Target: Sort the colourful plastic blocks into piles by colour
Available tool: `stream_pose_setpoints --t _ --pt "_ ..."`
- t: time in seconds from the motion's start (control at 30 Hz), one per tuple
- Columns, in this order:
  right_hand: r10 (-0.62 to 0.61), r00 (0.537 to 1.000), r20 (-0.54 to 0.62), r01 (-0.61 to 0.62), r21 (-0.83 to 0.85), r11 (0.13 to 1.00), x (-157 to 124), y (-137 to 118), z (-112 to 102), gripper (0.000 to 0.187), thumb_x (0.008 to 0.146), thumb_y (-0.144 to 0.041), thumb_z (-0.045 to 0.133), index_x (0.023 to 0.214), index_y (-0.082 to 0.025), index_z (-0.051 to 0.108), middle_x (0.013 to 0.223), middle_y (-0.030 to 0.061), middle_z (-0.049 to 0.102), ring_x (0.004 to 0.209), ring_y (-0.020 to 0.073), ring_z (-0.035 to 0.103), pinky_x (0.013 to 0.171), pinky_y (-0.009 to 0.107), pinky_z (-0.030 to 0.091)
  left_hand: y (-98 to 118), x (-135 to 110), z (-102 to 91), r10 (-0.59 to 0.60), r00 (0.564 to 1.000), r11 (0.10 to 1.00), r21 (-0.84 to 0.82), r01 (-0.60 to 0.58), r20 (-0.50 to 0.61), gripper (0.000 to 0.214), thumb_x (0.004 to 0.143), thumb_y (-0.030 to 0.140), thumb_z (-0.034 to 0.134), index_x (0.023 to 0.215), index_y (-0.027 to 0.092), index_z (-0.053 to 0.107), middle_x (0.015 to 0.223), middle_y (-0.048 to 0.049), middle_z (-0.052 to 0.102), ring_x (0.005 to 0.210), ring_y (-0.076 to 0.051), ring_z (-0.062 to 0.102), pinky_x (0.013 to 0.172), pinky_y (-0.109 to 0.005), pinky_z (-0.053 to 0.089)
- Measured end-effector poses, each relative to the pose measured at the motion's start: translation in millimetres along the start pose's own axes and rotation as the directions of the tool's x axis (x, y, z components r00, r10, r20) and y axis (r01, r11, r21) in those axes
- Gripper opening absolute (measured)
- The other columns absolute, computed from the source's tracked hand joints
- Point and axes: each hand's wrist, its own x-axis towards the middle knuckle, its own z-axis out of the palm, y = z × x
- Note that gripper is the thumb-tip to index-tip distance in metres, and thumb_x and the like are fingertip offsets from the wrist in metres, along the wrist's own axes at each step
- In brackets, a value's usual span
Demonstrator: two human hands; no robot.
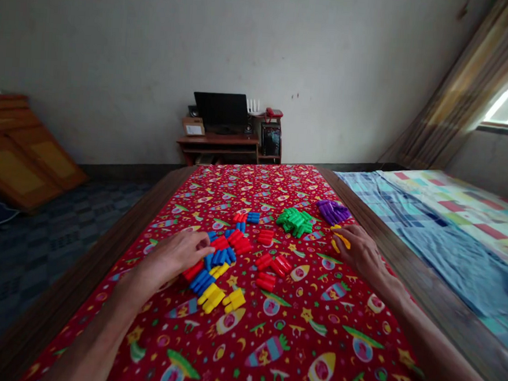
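Note:
My left hand (184, 250) is over the left side of a mixed pile of plastic toy building blocks, its fingers curled and thumb apart from the forefinger. Nothing shows between them. Close by lie a red block (220, 244), a blue block (203, 282) and a yellow block (211, 298). Another yellow block (234, 300) sits just right of these. On the right, my right hand (360, 248) has its fingers closed about yellow blocks (341, 239); their exact number is hidden. Just beyond it rests a heap of purple blocks (333, 212), with green blocks (295, 222) to its left.
Several loose red blocks (267, 281) lie mid-table on the red patterned cloth (269, 342). Dark wooden table edges (406, 256) flank the cloth. A bed (445, 244) adjoins on the right. Against the far wall stands a desk (222, 141) with a monitor (222, 112).

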Motion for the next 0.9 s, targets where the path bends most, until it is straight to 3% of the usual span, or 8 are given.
stream_pose_setpoints --t 0.17,0.27,0.33,0.47,0.6,0.7,0.8,0.9 --pt "-0.123 0.992 -0.013 0.122 0.296 0.947 0.2 -42.2 8.5 0.020 0.094 -0.026 0.049 0.100 -0.018 0.066 0.093 0.0109 0.069 0.085 0.0196 0.065 0.074 0.031 0.051 -17.1 -18.0 36.7 -0.033 0.999 0.998 0.058 0.035 -0.029 0.035 0.083 0.037 0.052 0.111 0.019 0.062 0.107 -0.0119 0.069 0.101 -0.029 0.064 0.086 -0.037 0.047" --pt "-0.215 0.967 0.134 0.131 0.464 0.876 -3.5 -79.5 19.5 0.019 0.095 -0.024 0.049 0.100 -0.018 0.066 0.092 0.0088 0.070 0.082 0.0171 0.067 0.071 0.027 0.051 -8.4 -8.6 42.6 0.038 0.999 0.999 0.001 -0.038 -0.019 0.038 0.080 0.034 0.055 0.115 0.019 0.060 0.111 -0.0109 0.067 0.104 -0.028 0.063 0.090 -0.036 0.047" --pt "-0.329 0.915 0.233 0.159 0.541 0.826 -4.8 -107.8 27.7 0.021 0.097 -0.024 0.046 0.103 -0.018 0.065 0.095 0.0085 0.070 0.083 0.0161 0.066 0.071 0.026 0.051 1.3 -0.5 44.3 0.058 0.998 0.997 -0.052 -0.059 -0.017 0.038 0.079 0.034 0.057 0.113 0.019 0.060 0.109 -0.0094 0.067 0.101 -0.026 0.064 0.087 -0.033 0.048" --pt "-0.596 0.750 0.286 0.377 0.555 0.741 -4.2 -160.6 51.6 0.021 0.097 -0.026 0.047 0.111 -0.016 0.059 0.114 0.0130 0.065 0.101 0.0191 0.061 0.084 0.029 0.050 16.2 6.9 49.3 0.087 0.993 0.990 -0.104 -0.095 -0.079 0.032 0.077 0.031 0.056 0.107 0.020 0.059 0.105 -0.0069 0.066 0.094 -0.023 0.064 0.082 -0.031 0.049" --pt "-0.658 0.665 0.354 0.519 0.413 0.748 -3.9 -187.4 71.8 0.014 0.095 -0.016 0.047 0.105 -0.016 0.056 0.102 0.0123 0.066 0.094 0.0205 0.057 0.084 0.033 0.049 18.9 5.4 48.7 0.030 0.995 0.984 -0.170 -0.046 -0.096 0.026 0.073 0.023 0.053 0.098 0.021 0.057 0.097 -0.0043 0.068 0.089 -0.021 0.065 0.079 -0.030 0.049" --pt "-0.640 0.698 0.320 0.522 0.383 0.762 -0.9 -176.6 65.9 0.015 0.092 -0.013 0.049 0.105 -0.014 0.057 0.099 0.0118 0.067 0.091 0.0211 0.057 0.082 0.034 0.049 17.8 3.1 40.4 0.016 0.988 0.976 -0.214 -0.050 -0.155 0.031 0.075 0.029 0.054 0.105 0.022 0.057 0.102 -0.0051 0.070 0.092 -0.023 0.066 0.081 -0.031 0.049" --pt "-0.503 0.840 0.203 0.421 0.342 0.840 4.1 -135.5 43.2 0.020 0.093 -0.017 0.048 0.111 -0.016 0.058 0.103 0.0116 0.068 0.093 0.0219 0.059 0.082 0.036 0.049 21.5 -0.3 29.8 -0.016 0.972 0.964 -0.263 -0.048 -0.236 0.042 0.075 0.038 0.057 0.115 0.022 0.057 0.100 -0.0044 0.072 0.087 -0.023 0.067 0.076 -0.031 0.050" --pt "-0.289 0.956 0.050 0.272 0.225 0.936 3.0 -74.3 16.8 0.026 0.095 -0.022 0.046 0.118 -0.019 0.058 0.109 0.0131 0.068 0.101 0.0244 0.059 0.085 0.041 0.049 33.8 -5.3 25.2 0.004 0.977 0.933 -0.352 -0.080 -0.211 0.050 0.076 0.045 0.058 0.120 0.022 0.057 0.094 -0.0031 0.073 0.079 -0.022 0.068 0.070 -0.029 0.052"
